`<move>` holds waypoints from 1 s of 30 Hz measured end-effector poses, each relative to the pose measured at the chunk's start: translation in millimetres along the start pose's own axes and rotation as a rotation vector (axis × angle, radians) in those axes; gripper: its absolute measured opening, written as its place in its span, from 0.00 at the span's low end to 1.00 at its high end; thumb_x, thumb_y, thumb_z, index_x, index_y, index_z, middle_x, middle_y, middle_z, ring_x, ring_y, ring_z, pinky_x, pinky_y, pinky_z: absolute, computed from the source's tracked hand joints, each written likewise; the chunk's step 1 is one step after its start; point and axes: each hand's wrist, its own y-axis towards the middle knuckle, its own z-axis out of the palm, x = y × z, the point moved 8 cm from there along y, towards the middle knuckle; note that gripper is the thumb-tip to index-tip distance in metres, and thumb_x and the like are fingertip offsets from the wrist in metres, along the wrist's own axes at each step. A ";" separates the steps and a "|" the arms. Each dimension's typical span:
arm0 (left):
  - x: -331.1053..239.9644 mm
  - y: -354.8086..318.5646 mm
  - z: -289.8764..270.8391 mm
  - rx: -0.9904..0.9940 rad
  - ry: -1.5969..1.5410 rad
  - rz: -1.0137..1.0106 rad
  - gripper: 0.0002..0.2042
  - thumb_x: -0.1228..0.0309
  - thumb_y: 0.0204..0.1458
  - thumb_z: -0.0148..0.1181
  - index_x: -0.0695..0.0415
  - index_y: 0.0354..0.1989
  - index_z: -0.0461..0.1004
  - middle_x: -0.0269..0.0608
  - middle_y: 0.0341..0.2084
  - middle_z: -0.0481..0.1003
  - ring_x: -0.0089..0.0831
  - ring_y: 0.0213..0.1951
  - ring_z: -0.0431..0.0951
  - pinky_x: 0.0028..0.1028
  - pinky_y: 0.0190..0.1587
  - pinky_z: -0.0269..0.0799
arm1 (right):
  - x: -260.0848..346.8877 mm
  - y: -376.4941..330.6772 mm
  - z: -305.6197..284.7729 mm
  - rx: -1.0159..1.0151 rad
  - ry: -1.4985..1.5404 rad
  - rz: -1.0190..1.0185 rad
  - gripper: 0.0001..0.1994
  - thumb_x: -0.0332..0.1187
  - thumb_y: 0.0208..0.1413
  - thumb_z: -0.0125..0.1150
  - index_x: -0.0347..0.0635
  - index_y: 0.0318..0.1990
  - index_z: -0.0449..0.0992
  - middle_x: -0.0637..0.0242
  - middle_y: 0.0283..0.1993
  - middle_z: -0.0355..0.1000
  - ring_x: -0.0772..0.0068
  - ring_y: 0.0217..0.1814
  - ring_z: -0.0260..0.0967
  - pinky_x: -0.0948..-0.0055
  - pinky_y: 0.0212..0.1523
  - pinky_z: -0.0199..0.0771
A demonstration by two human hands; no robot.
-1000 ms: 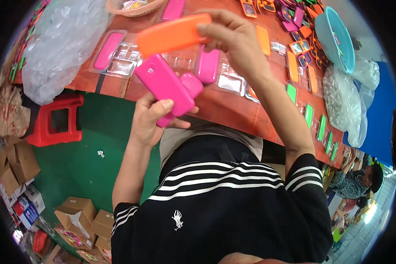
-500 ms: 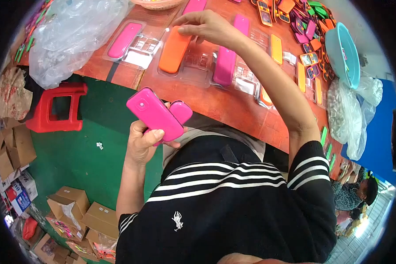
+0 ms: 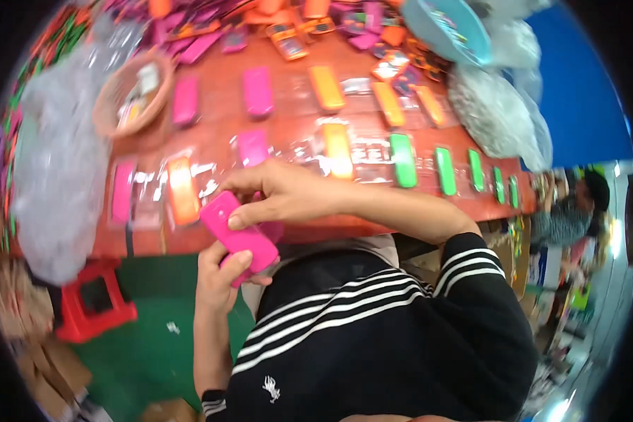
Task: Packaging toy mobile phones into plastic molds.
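Note:
My left hand (image 3: 220, 276) is closed round the lower end of a pink toy phone (image 3: 259, 247), thumb across its face. A second pink piece (image 3: 273, 229) shows partly behind it. At the upper end, my right hand (image 3: 271, 191) pinches the same toy phone, its thumb on the face near a small round mark; the other fingers are partly hidden behind. Beyond my hands, an orange case (image 3: 183, 191) and a pink case (image 3: 123, 191) lie in clear plastic trays on the red table (image 3: 221, 77). Another pink case (image 3: 253, 146) lies just past my right hand.
More trays hold yellow cases (image 3: 337, 151) and green cases (image 3: 403, 160) along the table. A peach basket (image 3: 105, 105) and clear plastic bags (image 3: 56, 155) are at left. Loose toy parts (image 3: 285, 39), a blue basin (image 3: 443, 35) lie far back. A red stool (image 3: 116, 302) stands below.
My right hand has come back from the orange case on the table to the pink toy phone and now grips its upper end. The view has shifted, showing more of the table.

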 end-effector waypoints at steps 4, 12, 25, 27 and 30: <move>-0.5 20.5 22.0 0.066 -0.375 0.049 0.33 0.53 0.48 0.58 0.61 0.56 0.56 0.47 0.50 0.65 0.42 0.48 0.71 0.40 0.37 0.78 | 1.8 -31.1 -39.3 -0.241 0.259 -0.021 0.17 0.36 0.50 0.61 0.38 0.46 0.71 0.71 0.34 0.71 0.85 0.36 0.64 0.79 0.36 0.66; -20.1 64.9 80.9 0.100 -0.136 -0.027 0.23 0.70 0.50 0.54 0.57 0.55 0.58 0.44 0.42 0.69 0.38 0.41 0.74 0.36 0.30 0.79 | -19.8 -93.7 -61.8 -0.553 0.378 0.049 0.20 0.32 0.57 0.51 0.38 0.57 0.61 0.65 0.42 0.69 0.82 0.31 0.68 0.81 0.30 0.71; -264.9 300.0 267.5 0.227 -0.076 0.451 0.34 0.52 0.58 0.35 0.63 0.63 0.34 0.53 0.63 0.41 0.48 0.63 0.47 0.62 0.60 0.35 | -58.3 -195.9 -90.6 -0.855 0.409 0.102 0.13 0.30 0.57 0.51 0.36 0.48 0.68 0.69 0.33 0.70 0.83 0.31 0.66 0.84 0.31 0.67; -238.3 310.1 269.5 0.308 0.107 0.490 0.34 0.49 0.56 0.39 0.60 0.63 0.38 0.50 0.62 0.43 0.46 0.62 0.48 0.56 0.59 0.44 | -61.6 -206.4 -93.7 -0.853 0.400 0.123 0.11 0.30 0.57 0.50 0.37 0.46 0.70 0.69 0.32 0.71 0.84 0.31 0.66 0.83 0.31 0.67; -178.7 321.2 246.2 0.366 0.490 0.494 0.30 0.51 0.53 0.49 0.58 0.59 0.55 0.46 0.57 0.57 0.40 0.58 0.58 0.40 0.54 0.59 | -76.0 -230.4 -113.2 -0.920 0.203 0.124 0.10 0.30 0.57 0.51 0.37 0.44 0.71 0.72 0.31 0.70 0.85 0.30 0.67 0.83 0.30 0.68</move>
